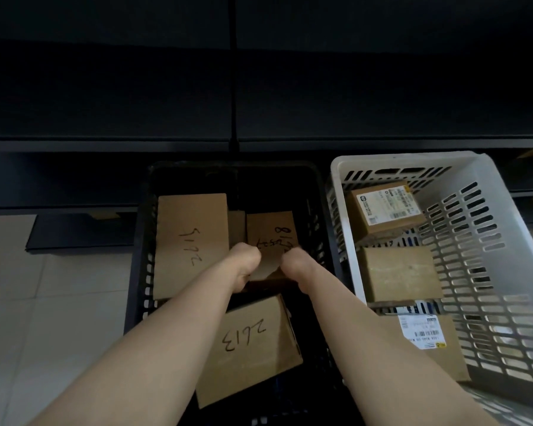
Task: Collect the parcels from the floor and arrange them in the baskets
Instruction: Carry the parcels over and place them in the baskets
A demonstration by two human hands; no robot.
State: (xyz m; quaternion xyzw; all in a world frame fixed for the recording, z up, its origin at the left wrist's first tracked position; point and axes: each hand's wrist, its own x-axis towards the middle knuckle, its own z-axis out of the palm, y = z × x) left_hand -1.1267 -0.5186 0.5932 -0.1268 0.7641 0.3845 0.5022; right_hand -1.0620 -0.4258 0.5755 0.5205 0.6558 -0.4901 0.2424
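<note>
Both my arms reach down into a black basket (139, 241). My left hand (243, 262) and my right hand (296, 265) grip a small brown parcel (271, 238) with black handwriting from either side; my fingers are hidden under it. A long parcel (191, 241) lies at the basket's left, and a parcel marked 2613 (246, 348) lies at its near end. A white basket (490, 256) to the right holds three parcels: one with a shipping label (385, 210), a plain one (400, 272), and a nearer labelled one (428, 342).
Dark shelving (259, 142) runs along the back above both baskets. Pale floor tiles (43, 302) lie to the left. A dark flat board (80, 232) rests on the floor left of the black basket.
</note>
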